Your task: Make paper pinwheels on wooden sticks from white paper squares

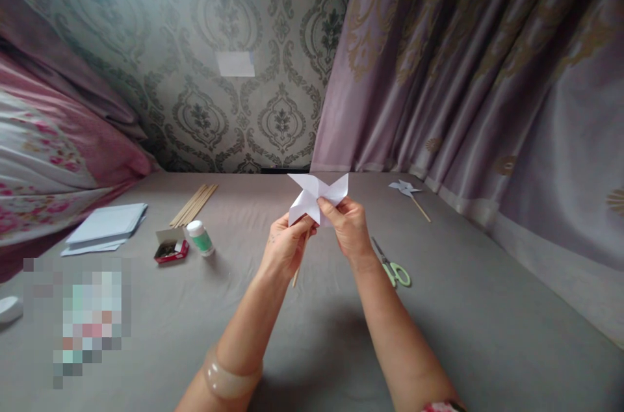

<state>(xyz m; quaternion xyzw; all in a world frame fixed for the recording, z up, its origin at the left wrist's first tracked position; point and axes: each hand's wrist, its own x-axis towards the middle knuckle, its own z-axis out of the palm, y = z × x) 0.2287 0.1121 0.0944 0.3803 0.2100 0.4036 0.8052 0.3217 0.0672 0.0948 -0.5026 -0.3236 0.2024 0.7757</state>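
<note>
A white paper pinwheel [312,190] is held up over the grey cloth, its folded blades spread. My left hand [288,242] is closed around its lower part, with a thin wooden stick [299,267] running down out of the grip. My right hand [350,227] pinches the pinwheel near its centre, the thumb on the front and the fingers partly hidden behind. Whether the stick is fastened to the paper I cannot tell. Just right of my right forearm lie scissors [400,275] with light green handles.
Leftward are a stack of white paper [104,227], several wooden sticks [195,205], a small red open box [171,249] of small items and a white-green bottle [200,238]. Another paper pinwheel [405,188] on a stick lies far right. Curtains [390,74] border the right side.
</note>
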